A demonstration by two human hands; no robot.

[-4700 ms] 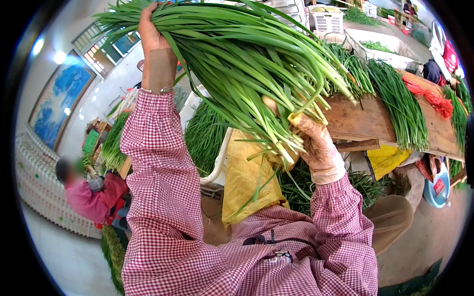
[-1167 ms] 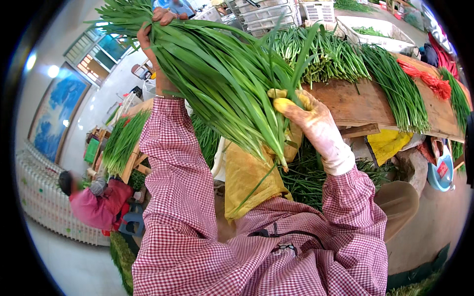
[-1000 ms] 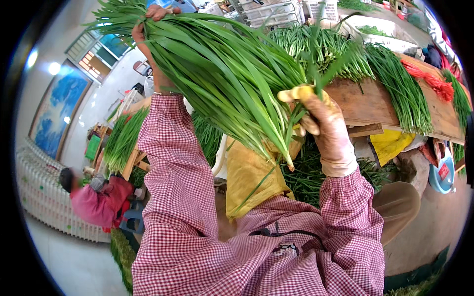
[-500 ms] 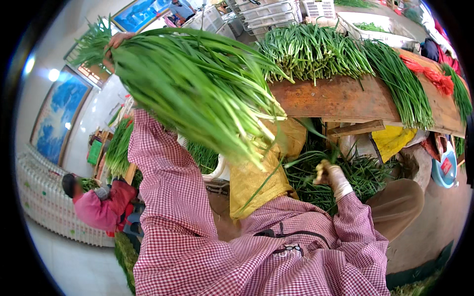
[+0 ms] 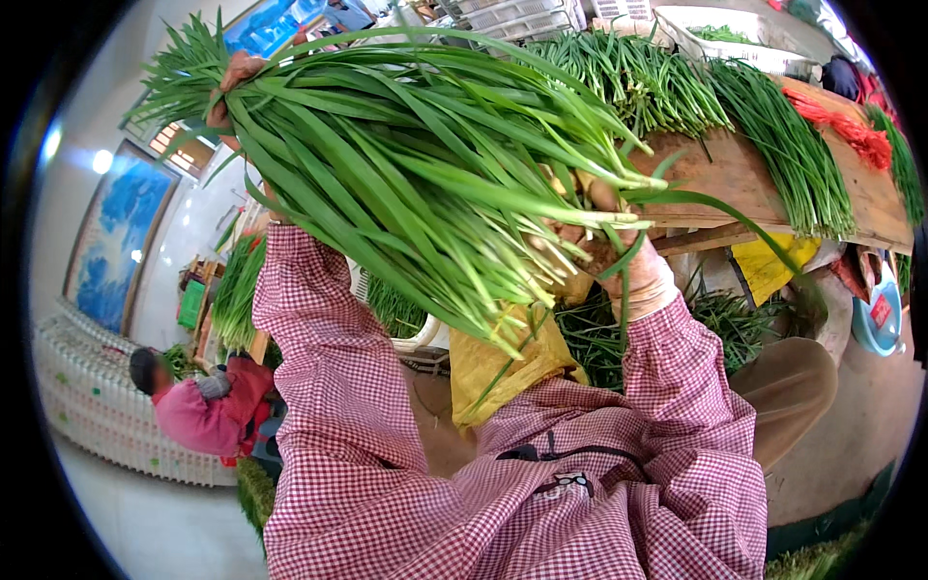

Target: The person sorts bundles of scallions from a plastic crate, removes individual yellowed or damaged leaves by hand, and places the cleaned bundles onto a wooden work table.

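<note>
A large, loose bunch of garlic chives (image 5: 416,145) is held up in front of me, green leaves to the left and pale stem ends to the lower right. My left hand (image 5: 238,82) is closed round the leafy end at upper left, with leaf tips sticking out beyond it. At the stem ends, my right hand (image 5: 619,253) has its fingers curled on some stalks, partly covered by them. One long leaf arcs rightward past that hand. Beneath the bunch, a yellow cloth (image 5: 507,372) covers part of my lap.
A wooden bench (image 5: 715,179) at the back right bears a pile of chives (image 5: 638,82), another chive bunch (image 5: 788,145) and red plastic ties (image 5: 841,126). Loose green leaves (image 5: 715,324) lie below. A person (image 5: 208,406) sits at left; a blue basin (image 5: 878,314) is at right.
My right hand has risen from the loose leaves below to the stem ends of the bunch and closed on stalks there. My left hand still holds the bunch, which is now steadier.
</note>
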